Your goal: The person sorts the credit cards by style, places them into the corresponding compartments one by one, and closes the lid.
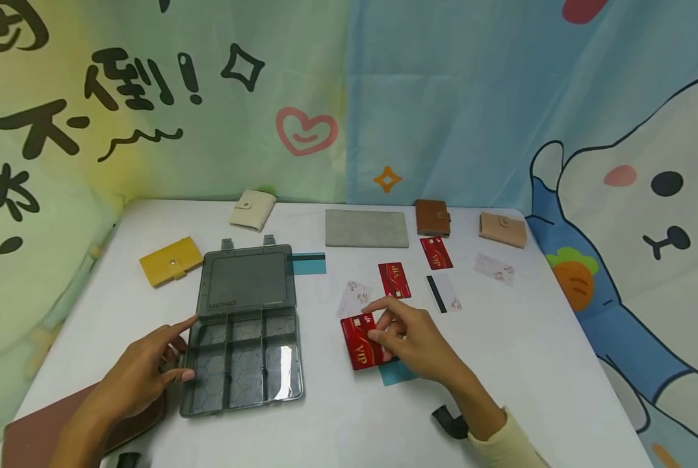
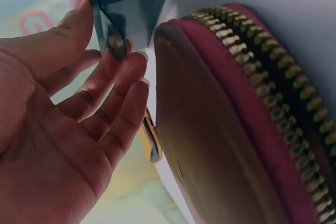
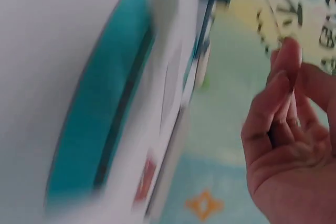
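Note:
Between the thumb and fingers of my right hand (image 1: 410, 338) is a red VIP card (image 1: 361, 344), above a blue card (image 1: 397, 372). In the right wrist view the right hand's (image 3: 291, 140) fingertips meet its thumb; the red card cannot be made out there. That view shows the blue card (image 3: 100, 114) with a dark stripe on the table. My left hand (image 1: 141, 364) touches the left side of a grey lidded compartment box (image 1: 242, 364), its lid folded back. In the left wrist view, the left hand's (image 2: 68, 114) fingers bend loosely against the box (image 2: 131, 3).
Red cards (image 1: 394, 280), pale cards (image 1: 355, 297) and a striped blue card (image 1: 309, 264) lie farther back. Yellow (image 1: 171, 261), cream (image 1: 253, 209), grey (image 1: 366, 229), brown (image 1: 433, 217) and tan (image 1: 503, 229) wallets line the sides and rear. A brown zippered pouch (image 1: 45, 426) lies beneath my left forearm.

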Demonstrator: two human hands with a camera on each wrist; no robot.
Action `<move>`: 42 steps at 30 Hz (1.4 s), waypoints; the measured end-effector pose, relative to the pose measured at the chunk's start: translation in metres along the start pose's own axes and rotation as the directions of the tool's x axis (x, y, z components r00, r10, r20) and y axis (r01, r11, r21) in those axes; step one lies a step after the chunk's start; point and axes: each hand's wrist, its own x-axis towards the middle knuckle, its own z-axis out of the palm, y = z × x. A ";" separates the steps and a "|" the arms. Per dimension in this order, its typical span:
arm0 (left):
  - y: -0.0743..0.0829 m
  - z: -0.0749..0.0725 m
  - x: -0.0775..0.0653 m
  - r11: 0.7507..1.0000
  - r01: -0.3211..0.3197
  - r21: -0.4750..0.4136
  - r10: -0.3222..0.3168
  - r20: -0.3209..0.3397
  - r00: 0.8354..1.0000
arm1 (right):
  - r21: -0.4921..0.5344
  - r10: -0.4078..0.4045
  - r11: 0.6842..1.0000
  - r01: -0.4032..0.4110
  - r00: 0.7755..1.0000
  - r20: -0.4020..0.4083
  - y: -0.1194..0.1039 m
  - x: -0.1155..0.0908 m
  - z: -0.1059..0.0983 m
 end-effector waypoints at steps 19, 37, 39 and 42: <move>0.000 -0.007 0.004 0.992 0.126 -0.021 -0.123 0.101 0.987 | -0.084 -0.054 0.995 0.060 0.996 0.071 -0.031 0.048 0.106; -0.002 -0.009 0.003 0.989 0.143 -0.023 -0.140 0.100 0.985 | -0.301 -0.015 0.953 -0.003 0.998 -0.057 -0.006 0.161 0.057; -0.002 -0.009 0.003 0.989 0.142 -0.025 -0.139 0.101 0.985 | -0.359 0.002 0.933 -0.021 0.999 -0.052 -0.004 0.174 0.055; -0.002 -0.009 0.002 0.989 0.147 -0.032 -0.143 0.107 0.984 | -0.437 0.026 0.898 -0.042 0.999 -0.041 -0.003 0.189 0.056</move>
